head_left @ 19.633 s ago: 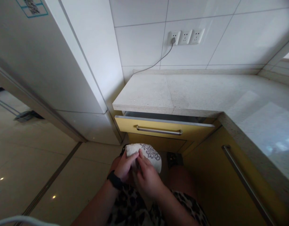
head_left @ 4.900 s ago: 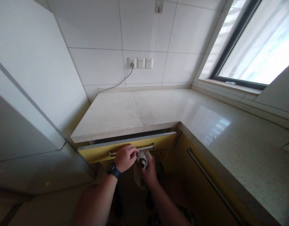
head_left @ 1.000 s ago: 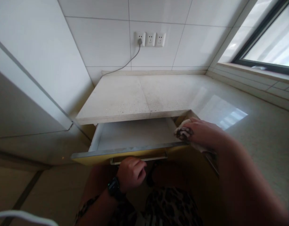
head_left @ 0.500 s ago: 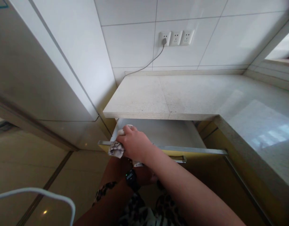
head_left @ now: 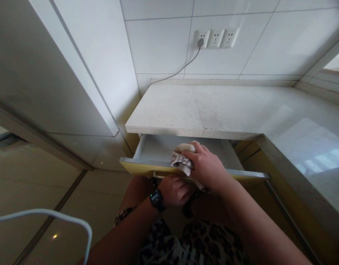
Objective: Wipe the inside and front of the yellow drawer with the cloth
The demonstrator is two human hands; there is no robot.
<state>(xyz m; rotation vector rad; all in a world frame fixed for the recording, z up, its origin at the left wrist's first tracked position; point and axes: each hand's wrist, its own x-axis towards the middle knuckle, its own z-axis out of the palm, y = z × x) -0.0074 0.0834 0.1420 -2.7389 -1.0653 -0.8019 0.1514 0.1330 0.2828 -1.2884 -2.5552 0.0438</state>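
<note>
My right hand (head_left: 206, 162) is closed around a crumpled white and brown patterned cloth (head_left: 182, 160). It presses the cloth on the top edge of a pulled-out drawer (head_left: 142, 167), near the middle of the yellow front. Just below, my left hand (head_left: 175, 189), with a black watch on the wrist, is curled at the drawer's metal handle (head_left: 158, 175). The handle's left end shows; the rest is hidden behind that hand. Part of the cloth hangs down under my right palm. Inside, the drawer's pale bottom (head_left: 161, 147) is partly visible.
A pale stone countertop (head_left: 169, 106) overhangs the drawer and turns forward on the right (head_left: 310, 147). Wall sockets (head_left: 216, 38) hold one plug with a grey cord. A white cabinet (head_left: 97, 66) stands at left. A white cable (head_left: 61, 217) loops at lower left.
My right hand has slid the cloth rightward along the drawer's top edge, from the left end to the middle. My left hand stays low and shows more clearly; the view has shifted slightly.
</note>
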